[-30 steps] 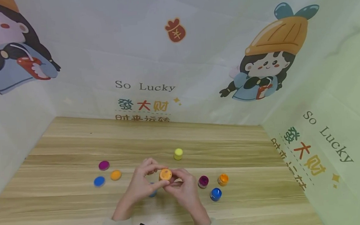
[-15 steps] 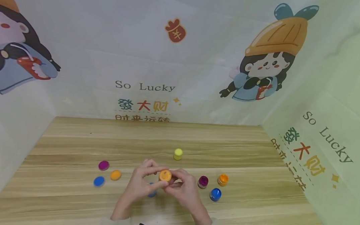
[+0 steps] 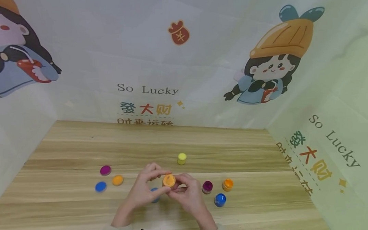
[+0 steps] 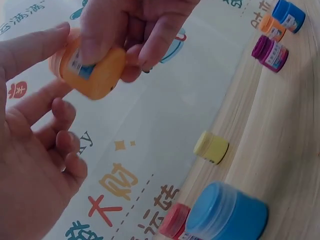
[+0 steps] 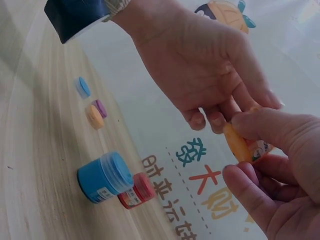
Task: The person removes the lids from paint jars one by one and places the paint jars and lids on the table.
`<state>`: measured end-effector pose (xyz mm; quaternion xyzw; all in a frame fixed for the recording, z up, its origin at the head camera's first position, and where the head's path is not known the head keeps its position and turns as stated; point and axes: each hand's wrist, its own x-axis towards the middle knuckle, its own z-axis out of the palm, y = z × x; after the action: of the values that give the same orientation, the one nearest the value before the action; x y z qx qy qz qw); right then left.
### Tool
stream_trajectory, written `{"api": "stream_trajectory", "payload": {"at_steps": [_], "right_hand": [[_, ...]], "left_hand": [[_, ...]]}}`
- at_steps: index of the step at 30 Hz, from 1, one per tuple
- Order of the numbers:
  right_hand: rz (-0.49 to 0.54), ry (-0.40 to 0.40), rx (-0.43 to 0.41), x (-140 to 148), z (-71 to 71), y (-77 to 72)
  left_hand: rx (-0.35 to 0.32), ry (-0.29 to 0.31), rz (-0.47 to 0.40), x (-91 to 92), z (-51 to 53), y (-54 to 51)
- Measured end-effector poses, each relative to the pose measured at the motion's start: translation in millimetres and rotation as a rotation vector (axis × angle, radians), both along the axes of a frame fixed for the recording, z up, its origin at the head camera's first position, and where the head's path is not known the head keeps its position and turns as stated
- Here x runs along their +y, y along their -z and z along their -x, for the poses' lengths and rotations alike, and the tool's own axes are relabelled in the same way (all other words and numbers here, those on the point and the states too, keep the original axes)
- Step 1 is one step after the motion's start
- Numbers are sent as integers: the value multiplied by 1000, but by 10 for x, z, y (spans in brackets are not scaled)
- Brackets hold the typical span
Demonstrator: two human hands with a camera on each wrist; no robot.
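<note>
Both hands hold a small orange paint jar (image 3: 169, 180) above the table. The left hand (image 3: 142, 189) pinches its rim between thumb and index finger. From the other side, the right hand (image 3: 188, 193) grips the jar's body with thumb and fingers. In the left wrist view the jar (image 4: 97, 75) lies tilted, its label partly covered by the right thumb. A light blue jar (image 5: 102, 180) stands below the hands, with a red jar (image 5: 137, 191) beside it. The head view hides the red one.
Purple (image 3: 105, 170), orange (image 3: 117, 180) and blue (image 3: 100, 187) lids lie on the left. Uncovered purple (image 3: 207, 187), orange (image 3: 227, 184) and blue (image 3: 220, 200) paint jars stand on the right. A yellow jar (image 3: 181, 158) is farther back. Printed cloth walls border the table.
The left thumb has drawn back slightly to the left at the jar's edge. The hands and jar otherwise stay nearly in place, and the head view has shifted slightly.
</note>
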<state>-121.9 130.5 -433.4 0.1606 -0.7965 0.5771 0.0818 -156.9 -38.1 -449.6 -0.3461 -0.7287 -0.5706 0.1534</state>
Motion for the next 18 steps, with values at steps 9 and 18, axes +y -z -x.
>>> {"api": "stream_trajectory", "payload": {"at_steps": [9,18], "right_hand": [[-25,-46,-36,44,26,-2],[-24,71,22,-98,-121,-304]], "left_hand": [[3,38,-8,-20,7,-12],[30,-139,-28,92,-23,-34]]}}
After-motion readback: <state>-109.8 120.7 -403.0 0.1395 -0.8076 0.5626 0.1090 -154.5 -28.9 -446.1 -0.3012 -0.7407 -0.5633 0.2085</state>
